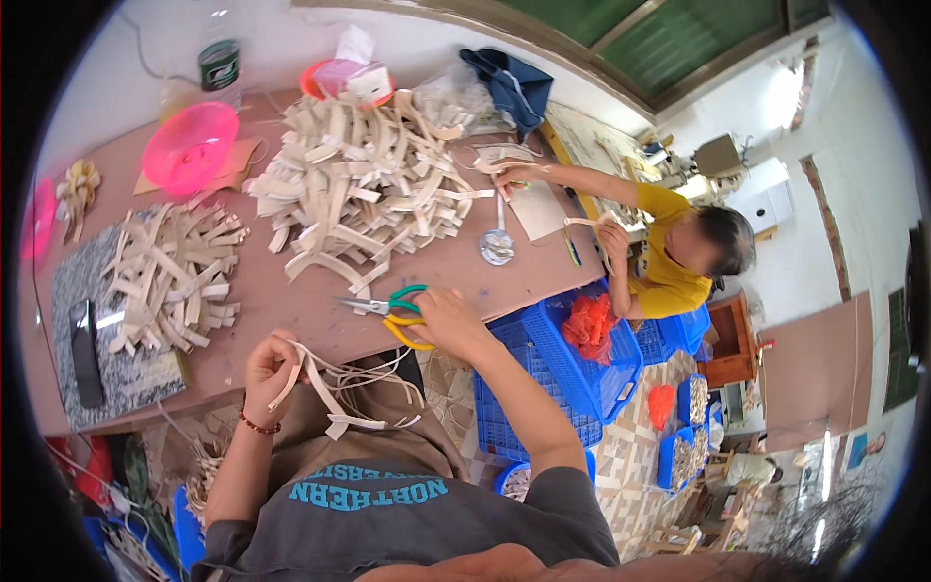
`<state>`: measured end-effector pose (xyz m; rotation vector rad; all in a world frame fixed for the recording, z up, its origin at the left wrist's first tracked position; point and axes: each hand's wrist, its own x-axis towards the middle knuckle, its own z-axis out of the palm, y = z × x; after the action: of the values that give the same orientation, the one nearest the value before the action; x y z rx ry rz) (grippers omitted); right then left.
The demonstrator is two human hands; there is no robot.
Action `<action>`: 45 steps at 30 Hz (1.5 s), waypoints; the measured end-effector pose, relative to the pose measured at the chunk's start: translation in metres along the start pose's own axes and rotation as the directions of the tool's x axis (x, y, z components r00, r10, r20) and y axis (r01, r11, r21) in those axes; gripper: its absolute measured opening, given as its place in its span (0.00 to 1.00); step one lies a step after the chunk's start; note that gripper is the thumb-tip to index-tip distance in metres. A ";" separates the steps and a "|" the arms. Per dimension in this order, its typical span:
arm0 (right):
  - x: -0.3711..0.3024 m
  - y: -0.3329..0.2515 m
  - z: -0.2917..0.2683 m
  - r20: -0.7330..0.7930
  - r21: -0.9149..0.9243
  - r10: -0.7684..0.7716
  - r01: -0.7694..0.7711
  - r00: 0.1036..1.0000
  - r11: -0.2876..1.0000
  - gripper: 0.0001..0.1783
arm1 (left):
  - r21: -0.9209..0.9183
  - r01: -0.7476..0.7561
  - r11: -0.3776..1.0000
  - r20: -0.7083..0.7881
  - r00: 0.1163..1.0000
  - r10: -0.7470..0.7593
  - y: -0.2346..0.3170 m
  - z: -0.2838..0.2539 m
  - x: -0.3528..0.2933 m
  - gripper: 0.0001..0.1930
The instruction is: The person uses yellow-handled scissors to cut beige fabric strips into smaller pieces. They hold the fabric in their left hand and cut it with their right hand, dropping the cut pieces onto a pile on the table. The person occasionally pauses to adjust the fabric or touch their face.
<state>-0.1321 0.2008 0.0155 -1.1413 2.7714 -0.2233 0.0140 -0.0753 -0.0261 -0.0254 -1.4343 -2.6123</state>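
My left hand [270,373] pinches a cream-white strap piece [333,393] near the table's front edge. The strap hangs over my lap, with several thin pale cords [373,373] trailing to its right. My right hand [448,325] is wrapped round scissors [364,306] with one green and one yellow handle. Their blades point left over the tabletop, apart from the strap. Beyond them lies a large heap of similar cream strap pieces [359,184]. A smaller heap [175,272] sits at the left, partly on a grey speckled slab [73,281].
A pink bowl [189,145] stands behind the smaller heap, and a long black object [85,354] lies on the slab. Opposite the right corner, a person in yellow [669,252] handles straps. Blue crates [582,359] stand below the table's right edge. A small round dish [496,246] is on the table.
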 end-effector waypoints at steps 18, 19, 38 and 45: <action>-0.081 -0.104 0.002 0.423 0.892 0.201 -0.445 0.884 0.079 0.37 | 0.164 -0.059 0.985 0.080 0.996 0.046 0.028 0.008 0.000 0.05; -0.082 -0.105 -0.003 0.478 0.840 0.230 -0.517 0.848 0.163 0.37 | 0.163 -0.067 0.984 0.091 0.994 0.052 0.030 0.008 0.000 0.05; -0.103 -0.105 0.001 0.385 0.729 0.061 -0.344 0.921 0.592 0.34 | 0.071 0.070 0.995 0.090 0.993 -0.076 0.040 0.026 -0.006 0.06; -0.098 -0.111 0.001 0.423 0.744 0.073 -0.392 0.903 0.540 0.33 | 0.143 0.104 0.984 0.159 0.979 -0.126 0.046 0.029 -0.007 0.06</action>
<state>0.0132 0.1917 0.0419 -0.4628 2.0138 -1.0412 0.0258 -0.0747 0.0276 -0.1532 -1.7135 -2.6532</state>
